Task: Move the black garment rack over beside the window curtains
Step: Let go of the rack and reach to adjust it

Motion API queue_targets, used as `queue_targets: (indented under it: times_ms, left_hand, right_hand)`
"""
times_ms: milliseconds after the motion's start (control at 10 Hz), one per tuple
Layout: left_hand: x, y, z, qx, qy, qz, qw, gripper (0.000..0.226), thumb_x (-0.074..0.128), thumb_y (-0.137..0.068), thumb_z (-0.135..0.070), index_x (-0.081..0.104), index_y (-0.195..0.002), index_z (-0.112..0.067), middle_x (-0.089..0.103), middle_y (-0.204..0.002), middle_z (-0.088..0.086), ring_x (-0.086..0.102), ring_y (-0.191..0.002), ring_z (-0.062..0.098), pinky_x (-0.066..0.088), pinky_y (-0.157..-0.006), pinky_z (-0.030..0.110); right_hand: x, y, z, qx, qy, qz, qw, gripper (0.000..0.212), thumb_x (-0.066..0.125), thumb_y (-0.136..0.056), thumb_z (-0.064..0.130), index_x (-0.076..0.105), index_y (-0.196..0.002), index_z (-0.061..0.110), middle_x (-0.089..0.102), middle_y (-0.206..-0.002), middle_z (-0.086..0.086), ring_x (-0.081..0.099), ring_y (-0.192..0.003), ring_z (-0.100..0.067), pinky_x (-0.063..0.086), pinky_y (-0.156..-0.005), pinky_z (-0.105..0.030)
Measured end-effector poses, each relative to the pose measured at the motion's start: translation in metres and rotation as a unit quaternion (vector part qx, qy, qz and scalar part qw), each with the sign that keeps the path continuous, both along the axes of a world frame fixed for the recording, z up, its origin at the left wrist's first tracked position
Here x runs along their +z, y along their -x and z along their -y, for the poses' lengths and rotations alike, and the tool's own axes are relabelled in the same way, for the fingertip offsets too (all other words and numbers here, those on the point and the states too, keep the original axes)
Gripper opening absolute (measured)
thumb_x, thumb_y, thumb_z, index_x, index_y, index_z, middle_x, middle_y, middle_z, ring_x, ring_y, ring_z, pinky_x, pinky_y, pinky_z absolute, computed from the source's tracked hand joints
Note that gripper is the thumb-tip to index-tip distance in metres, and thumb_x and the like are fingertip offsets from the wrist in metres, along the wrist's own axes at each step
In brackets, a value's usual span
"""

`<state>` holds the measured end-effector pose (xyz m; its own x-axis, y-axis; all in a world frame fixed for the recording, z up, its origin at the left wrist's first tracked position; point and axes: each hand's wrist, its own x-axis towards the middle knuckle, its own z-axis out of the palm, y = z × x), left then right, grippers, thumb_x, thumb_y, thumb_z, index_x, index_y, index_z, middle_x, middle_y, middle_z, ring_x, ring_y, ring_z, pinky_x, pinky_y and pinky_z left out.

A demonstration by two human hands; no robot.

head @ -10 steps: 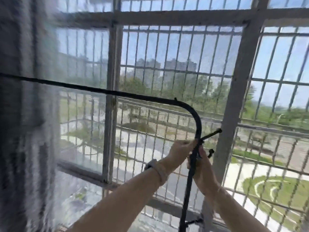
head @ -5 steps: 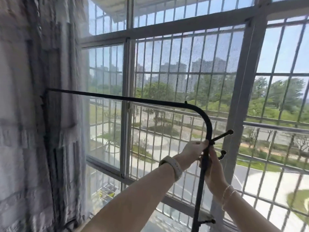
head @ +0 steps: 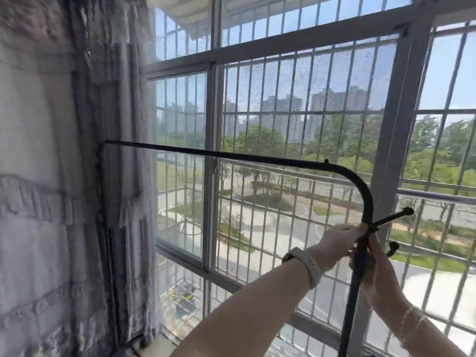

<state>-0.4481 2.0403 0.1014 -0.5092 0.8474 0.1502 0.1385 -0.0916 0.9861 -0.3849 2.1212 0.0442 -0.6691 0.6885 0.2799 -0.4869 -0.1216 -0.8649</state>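
Note:
The black garment rack (head: 231, 157) stands right in front of the window. Its thin top bar runs from the curtains on the left to a rounded corner at the right, where side hooks stick out. The rack's far left end sits against the pale lace window curtains (head: 51, 202). My left hand (head: 337, 247), with a watch band on the wrist, grips the rack's right upright just below the corner. My right hand (head: 376, 266) holds the same upright from the right side, slightly lower. The rack's feet are out of view.
A large window (head: 213, 176) with grey frames and a metal bar grille fills the view behind the rack. A thick grey window post (head: 401, 124) rises just behind the rack's right upright. Trees and tower blocks show outside.
The view has swung left and the rack's left end, first blurred over the curtains, now rests visibly against them. Both hands keep their grip on the right upright.

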Motion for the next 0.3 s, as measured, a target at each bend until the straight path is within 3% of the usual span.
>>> queue_targets:
  times_ms: [100, 200, 300]
  left_hand:
    - [0.003, 0.011, 0.019, -0.016, -0.001, 0.015, 1.0, 0.038, 0.052, -0.094, -0.047, 0.063, -0.103, -0.011, 0.062, -0.087, 0.005, 0.059, -0.08, 0.018, 0.048, -0.071, 0.025]
    - [0.005, 0.025, 0.042, -0.006, 0.006, 0.015, 1.0, 0.048, 0.053, -0.092, -0.05, 0.061, -0.114, -0.008, 0.061, -0.104, 0.009, 0.058, -0.089, 0.022, 0.05, -0.084, 0.033]
    - [0.006, 0.046, 0.077, 0.003, 0.014, 0.011, 1.0, 0.063, 0.052, -0.092, -0.052, 0.054, -0.132, -0.004, 0.059, -0.127, 0.018, 0.058, -0.104, 0.03, 0.047, -0.097, 0.042]
  right_hand:
    - [0.001, 0.008, 0.011, -0.027, -0.028, 0.027, 0.999, 0.054, 0.051, -0.086, 0.054, 0.065, -0.113, 0.009, 0.07, -0.092, -0.007, 0.059, -0.082, -0.021, 0.045, -0.081, -0.035]
    - [0.005, 0.014, 0.028, -0.085, -0.035, 0.083, 0.992, 0.053, 0.049, -0.091, 0.053, 0.062, -0.112, 0.006, 0.064, -0.101, -0.013, 0.056, -0.092, -0.029, 0.042, -0.084, -0.043]
    - [0.005, 0.02, 0.049, -0.173, 0.002, 0.094, 0.98, 0.043, 0.059, -0.087, 0.047, 0.055, -0.109, 0.01, 0.057, -0.088, -0.008, 0.053, -0.076, -0.023, 0.044, -0.063, -0.03]
